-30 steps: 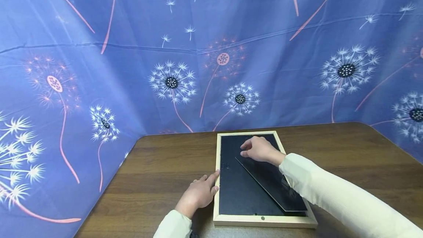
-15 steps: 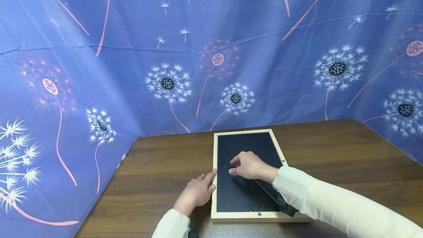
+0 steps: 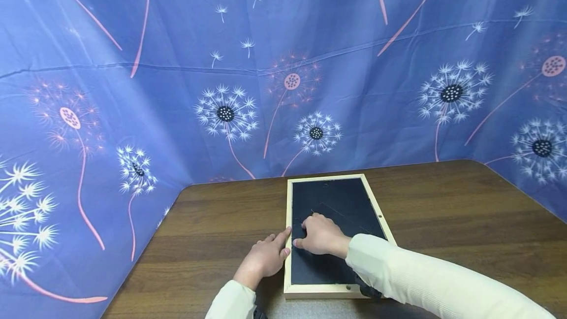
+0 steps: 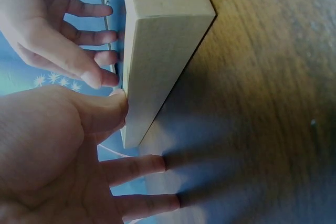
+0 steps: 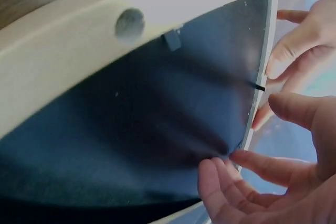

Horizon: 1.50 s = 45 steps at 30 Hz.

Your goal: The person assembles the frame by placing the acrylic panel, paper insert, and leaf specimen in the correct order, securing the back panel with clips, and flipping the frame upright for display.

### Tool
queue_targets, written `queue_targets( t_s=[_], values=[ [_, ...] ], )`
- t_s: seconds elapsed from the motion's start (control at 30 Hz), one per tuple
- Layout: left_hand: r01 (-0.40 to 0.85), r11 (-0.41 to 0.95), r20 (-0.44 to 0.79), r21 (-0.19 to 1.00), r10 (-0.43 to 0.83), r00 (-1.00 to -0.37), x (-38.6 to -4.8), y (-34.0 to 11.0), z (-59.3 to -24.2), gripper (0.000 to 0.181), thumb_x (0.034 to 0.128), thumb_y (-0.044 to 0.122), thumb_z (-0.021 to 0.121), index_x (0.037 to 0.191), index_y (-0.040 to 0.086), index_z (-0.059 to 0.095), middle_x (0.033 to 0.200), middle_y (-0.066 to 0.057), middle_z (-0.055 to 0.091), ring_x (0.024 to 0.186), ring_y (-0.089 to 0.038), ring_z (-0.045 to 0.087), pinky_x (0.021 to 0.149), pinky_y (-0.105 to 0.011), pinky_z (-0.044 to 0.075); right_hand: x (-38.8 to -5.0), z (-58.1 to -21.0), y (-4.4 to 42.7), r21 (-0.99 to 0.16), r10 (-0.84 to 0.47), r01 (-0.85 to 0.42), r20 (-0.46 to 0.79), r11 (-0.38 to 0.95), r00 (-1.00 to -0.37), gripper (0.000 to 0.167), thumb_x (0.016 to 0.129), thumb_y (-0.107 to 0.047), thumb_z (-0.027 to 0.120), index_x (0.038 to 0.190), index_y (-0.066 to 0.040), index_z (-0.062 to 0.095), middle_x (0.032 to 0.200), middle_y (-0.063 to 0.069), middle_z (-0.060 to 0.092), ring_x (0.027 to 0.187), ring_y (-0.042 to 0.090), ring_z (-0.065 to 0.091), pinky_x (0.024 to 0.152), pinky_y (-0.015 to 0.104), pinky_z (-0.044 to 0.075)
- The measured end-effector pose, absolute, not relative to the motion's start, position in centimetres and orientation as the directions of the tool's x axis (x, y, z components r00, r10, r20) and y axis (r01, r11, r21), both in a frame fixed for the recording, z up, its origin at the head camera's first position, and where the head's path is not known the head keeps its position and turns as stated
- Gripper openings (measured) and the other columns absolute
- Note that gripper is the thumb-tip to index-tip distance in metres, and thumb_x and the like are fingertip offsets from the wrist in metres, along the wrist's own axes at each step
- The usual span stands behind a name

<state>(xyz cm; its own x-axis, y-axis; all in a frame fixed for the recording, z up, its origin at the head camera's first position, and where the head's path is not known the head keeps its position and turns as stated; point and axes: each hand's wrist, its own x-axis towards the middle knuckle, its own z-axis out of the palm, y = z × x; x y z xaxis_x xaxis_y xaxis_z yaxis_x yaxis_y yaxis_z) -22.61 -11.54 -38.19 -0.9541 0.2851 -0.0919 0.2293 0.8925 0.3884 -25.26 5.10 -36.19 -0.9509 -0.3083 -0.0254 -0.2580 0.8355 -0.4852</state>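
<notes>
A picture frame (image 3: 319,290) of pale wood lies face down, its black backing board (image 3: 316,269) upward. My left hand (image 3: 264,260) is at its left side; in the left wrist view the thumb (image 4: 107,111) touches the rim and the other fingers extend toward the table. Over the board's left part is my right hand (image 3: 322,235), fingers slightly bent. In the right wrist view its fingertips (image 5: 210,169) touch the board, with the thumb close to a small dark tab (image 5: 260,87) at the edge. The stand flap appears as a faint line, mostly hidden by the hand.
The brown wooden table (image 3: 212,215) spreads around the frame. A blue cloth with dandelion prints (image 3: 266,38) hangs behind and at the sides. A round dark spot (image 5: 129,23) marks the frame's rail.
My right hand has moved left and nearer across the board. The stand flap, raised one second ago, now lies nearly flat. My left hand keeps its place at the frame.
</notes>
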Motion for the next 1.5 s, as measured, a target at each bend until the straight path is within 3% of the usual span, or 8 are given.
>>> queue_targets(
  t_s=[0.37,0.53,0.73,1.0,1.17,1.37,1.5],
  values=[
    [0.227,0.892,-0.092,0.39,0.283,-0.955,-22.6,-11.5,-38.3,0.048,0.103,0.02,0.058,0.149,0.01,0.05,0.139,-0.034,0.053,0.124,-0.064,0.049,0.106,-0.069,0.038,-25.5,-36.7,4.1,-0.403,-0.242,-0.229,0.02,0.886,-0.97,0.055,0.078,-0.036,0.088,0.111,0.004,0.071,0.109,0.022,0.064,0.097,0.036,0.065,0.076,0.055,0.059],
    [0.22,0.896,-0.095,0.386,0.276,-0.956,-22.7,-11.4,-38.2,0.048,0.1031,0.021,0.057,0.149,0.01,0.05,0.139,-0.034,0.053,0.124,-0.063,0.049,0.106,-0.069,0.038,-25.6,-36.8,4.2,-0.38,-0.239,-0.23,0.025,0.896,-0.971,0.062,0.077,-0.039,0.088,0.115,0.006,0.07,0.116,0.025,0.062,0.101,0.038,0.064,0.078,0.057,0.058],
    [0.217,0.896,-0.102,0.389,0.276,-0.956,-22.7,-11.4,-38.1,0.048,0.1032,0.021,0.057,0.149,0.01,0.05,0.14,-0.034,0.053,0.124,-0.063,0.049,0.106,-0.069,0.038,-25.6,-36.7,4.4,-0.377,-0.243,-0.237,0.034,0.895,-0.97,0.058,0.077,-0.036,0.089,0.113,0.005,0.071,0.111,0.023,0.063,0.098,0.036,0.064,0.078,0.055,0.059],
    [0.24,0.893,-0.083,0.38,0.291,-0.953,-22.6,-11.5,-38.1,0.047,0.1026,0.02,0.058,0.148,0.01,0.051,0.137,-0.035,0.054,0.122,-0.063,0.05,0.105,-0.068,0.039,-25.7,-36.8,4.3,-0.376,-0.232,-0.218,0.007,0.9,-0.973,0.074,0.079,-0.041,0.086,0.126,0.01,0.063,0.125,0.029,0.058,0.115,0.044,0.06,0.088,0.06,0.055],
    [0.234,0.892,-0.086,0.386,0.287,-0.954,-22.5,-11.5,-38.1,0.048,0.1026,0.02,0.058,0.149,0.01,0.051,0.137,-0.035,0.054,0.122,-0.064,0.05,0.104,-0.069,0.039,-25.9,-36.9,4.3,-0.381,-0.23,-0.215,0.007,0.899,-0.973,0.068,0.078,-0.04,0.087,0.122,0.007,0.066,0.117,0.024,0.061,0.108,0.041,0.062,0.085,0.058,0.056],
    [0.235,0.893,-0.081,0.385,0.286,-0.955,-22.5,-11.6,-38.1,0.047,0.1022,0.019,0.058,0.148,0.01,0.051,0.137,-0.035,0.054,0.121,-0.065,0.05,0.104,-0.07,0.039,-25.7,-36.7,4.1,-0.371,-0.223,-0.209,0.006,0.905,-0.975,0.075,0.076,-0.043,0.087,0.124,0.009,0.064,0.116,0.025,0.06,0.108,0.041,0.062,0.082,0.057,0.057],
    [0.243,0.892,-0.071,0.381,0.29,-0.954,-22.5,-11.5,-38.1,0.047,0.1023,0.019,0.058,0.148,0.01,0.052,0.136,-0.035,0.055,0.12,-0.065,0.05,0.103,-0.069,0.04,-25.5,-36.4,3.8,-0.338,-0.215,-0.204,0.007,0.919,-0.977,0.066,0.075,-0.043,0.087,0.112,0.008,0.069,0.11,0.022,0.06,0.104,0.037,0.061,0.083,0.057,0.055]
  ],
)
